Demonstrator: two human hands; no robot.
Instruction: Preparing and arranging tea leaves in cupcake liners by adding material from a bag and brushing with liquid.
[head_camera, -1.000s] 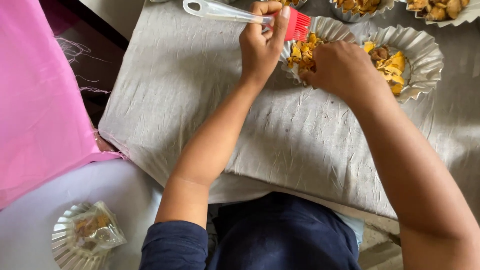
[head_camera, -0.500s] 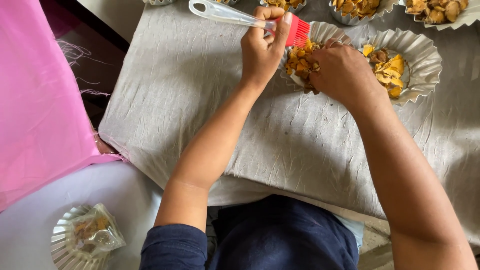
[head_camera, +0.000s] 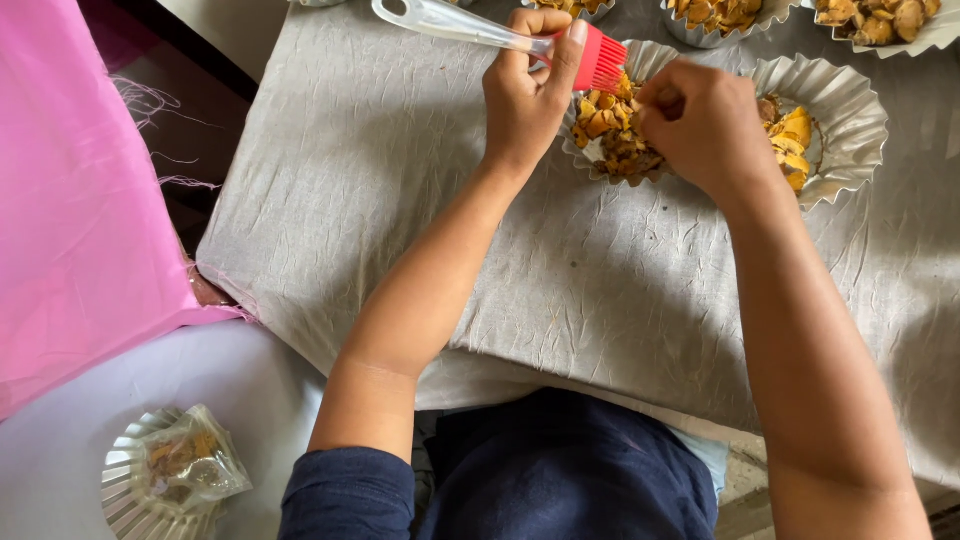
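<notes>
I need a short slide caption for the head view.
Left hand holds a red-bristled brush over a foil cup; right hand touches its filling.

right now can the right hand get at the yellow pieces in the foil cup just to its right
Probably yes. The right hand rests at the neighbouring foil cup, and the yellow pieces lie uncovered in the open foil cup right beside it, with nothing between. The left hand holds the brush clear on the other side.

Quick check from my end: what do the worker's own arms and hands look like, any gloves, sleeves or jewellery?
Both hands are bare: no gloves or rings show on the left hand or right hand, and no watch or bracelet on either wrist. The forearms are uncovered. A dark navy sleeve is pushed up above the left elbow; the right sleeve is out of view.
</notes>
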